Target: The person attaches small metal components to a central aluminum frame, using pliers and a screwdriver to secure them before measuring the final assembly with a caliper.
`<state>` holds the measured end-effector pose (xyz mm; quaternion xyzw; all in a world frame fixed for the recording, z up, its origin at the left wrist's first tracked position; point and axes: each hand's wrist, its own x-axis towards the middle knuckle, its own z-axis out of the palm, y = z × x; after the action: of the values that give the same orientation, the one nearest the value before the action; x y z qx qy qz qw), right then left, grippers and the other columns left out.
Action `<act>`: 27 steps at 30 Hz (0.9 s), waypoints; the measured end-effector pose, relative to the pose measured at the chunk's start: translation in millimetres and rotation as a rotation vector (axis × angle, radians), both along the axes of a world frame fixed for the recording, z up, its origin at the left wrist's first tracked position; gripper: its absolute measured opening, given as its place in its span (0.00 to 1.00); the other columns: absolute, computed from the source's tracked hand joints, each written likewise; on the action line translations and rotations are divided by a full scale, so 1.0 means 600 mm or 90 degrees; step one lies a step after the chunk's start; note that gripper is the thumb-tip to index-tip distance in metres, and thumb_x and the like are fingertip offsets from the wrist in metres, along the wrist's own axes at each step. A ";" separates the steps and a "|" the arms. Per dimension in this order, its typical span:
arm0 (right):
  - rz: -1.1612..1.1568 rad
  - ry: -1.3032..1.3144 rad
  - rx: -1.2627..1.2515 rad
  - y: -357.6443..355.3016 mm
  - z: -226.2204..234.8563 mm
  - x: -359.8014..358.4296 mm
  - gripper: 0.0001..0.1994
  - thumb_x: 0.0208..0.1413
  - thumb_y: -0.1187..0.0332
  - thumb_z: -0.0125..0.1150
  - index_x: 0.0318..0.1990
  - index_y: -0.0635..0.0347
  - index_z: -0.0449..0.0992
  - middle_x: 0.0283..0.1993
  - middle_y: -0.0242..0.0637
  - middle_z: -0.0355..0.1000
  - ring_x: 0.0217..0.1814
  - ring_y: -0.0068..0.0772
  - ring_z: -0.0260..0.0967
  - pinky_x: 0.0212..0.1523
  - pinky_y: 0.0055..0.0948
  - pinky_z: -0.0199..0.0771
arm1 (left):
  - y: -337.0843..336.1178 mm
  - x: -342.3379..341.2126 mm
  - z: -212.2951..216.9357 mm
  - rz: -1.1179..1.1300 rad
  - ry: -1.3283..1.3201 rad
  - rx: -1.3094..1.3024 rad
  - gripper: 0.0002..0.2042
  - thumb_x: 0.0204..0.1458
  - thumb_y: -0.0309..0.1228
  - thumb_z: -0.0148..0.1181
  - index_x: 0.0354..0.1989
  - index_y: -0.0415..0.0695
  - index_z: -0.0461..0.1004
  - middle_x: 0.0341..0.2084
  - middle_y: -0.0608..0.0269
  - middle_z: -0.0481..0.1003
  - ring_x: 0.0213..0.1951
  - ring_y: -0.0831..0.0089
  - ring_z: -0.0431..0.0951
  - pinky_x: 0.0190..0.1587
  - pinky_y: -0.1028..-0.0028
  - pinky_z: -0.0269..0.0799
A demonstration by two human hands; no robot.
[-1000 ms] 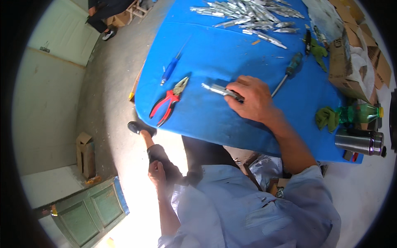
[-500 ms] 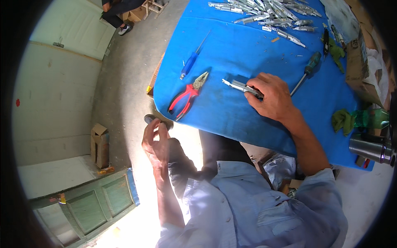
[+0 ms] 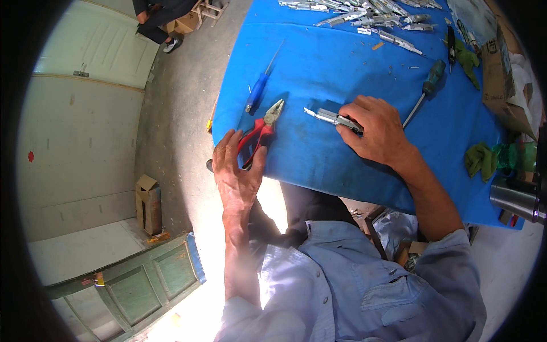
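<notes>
My right hand [image 3: 377,134] is closed round one end of a slim silver metal fitting [image 3: 327,115], hinge-like in shape, holding it low over the blue-covered table. Its other end points left, out past my fingers. At the table's left front edge, my left hand [image 3: 235,176] reaches over the handles of red-handled pliers [image 3: 266,125]. Fingers and thumb are apart on either side of the handles; whether they touch cannot be made out. The pliers' jaws point away from me. Just beyond lies a blue-handled screwdriver [image 3: 258,92]. Beside my right hand rests a green-handled screwdriver [image 3: 434,78].
A heap of similar silver fittings [image 3: 376,21] covers the far side of the blue table cover [image 3: 319,154]. On the right are a cardboard box [image 3: 497,80], a green cloth [image 3: 480,161], a green bottle [image 3: 510,155] and a metal cup [image 3: 513,198]. Another person [image 3: 162,20] sits at far left.
My left hand has moved up and right from beside the table to the pliers' handles, its fingers spreading. My right hand keeps hold of the metal fitting. The view has shifted slightly.
</notes>
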<state>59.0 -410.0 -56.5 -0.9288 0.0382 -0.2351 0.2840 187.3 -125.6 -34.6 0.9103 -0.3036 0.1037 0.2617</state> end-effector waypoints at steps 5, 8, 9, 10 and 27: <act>0.002 0.000 0.006 0.001 0.002 0.001 0.09 0.52 0.66 0.71 0.38 0.57 0.81 0.33 0.37 0.73 0.35 0.46 0.72 0.38 0.45 0.69 | -0.006 0.013 -0.016 -0.035 0.044 0.018 0.25 0.53 0.31 0.75 0.59 0.35 0.77 0.57 0.44 0.77 0.58 0.48 0.77 0.63 0.56 0.73; 0.001 -0.001 0.010 0.002 0.001 0.002 0.08 0.52 0.66 0.71 0.38 0.57 0.80 0.33 0.37 0.73 0.36 0.46 0.73 0.38 0.45 0.69 | -0.004 0.013 -0.012 -0.058 0.014 -0.004 0.25 0.53 0.30 0.74 0.58 0.35 0.76 0.54 0.44 0.78 0.56 0.49 0.78 0.61 0.58 0.74; 0.000 -0.003 0.012 0.002 0.001 0.002 0.08 0.52 0.66 0.71 0.37 0.56 0.80 0.33 0.37 0.73 0.36 0.45 0.73 0.38 0.45 0.69 | -0.003 0.009 -0.011 -0.061 -0.008 -0.011 0.24 0.53 0.29 0.74 0.58 0.35 0.76 0.53 0.45 0.78 0.55 0.51 0.78 0.61 0.58 0.74; -0.001 -0.003 0.013 0.002 0.000 0.002 0.08 0.52 0.66 0.71 0.37 0.56 0.80 0.33 0.37 0.73 0.36 0.45 0.73 0.38 0.44 0.69 | 0.000 0.005 -0.010 -0.064 -0.030 -0.017 0.24 0.53 0.29 0.73 0.58 0.35 0.76 0.52 0.45 0.79 0.55 0.52 0.79 0.60 0.58 0.74; -0.007 -0.002 0.014 0.001 -0.007 0.002 0.08 0.52 0.65 0.71 0.37 0.55 0.80 0.33 0.37 0.73 0.36 0.45 0.73 0.38 0.45 0.69 | 0.005 0.082 -0.027 0.197 0.080 -0.057 0.22 0.57 0.40 0.70 0.54 0.37 0.77 0.52 0.43 0.77 0.58 0.48 0.74 0.62 0.53 0.71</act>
<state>60.5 -409.5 -60.7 -0.9250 0.0457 -0.2374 0.2931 236.5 -122.6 -50.8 0.9381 -0.1382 0.0989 0.3018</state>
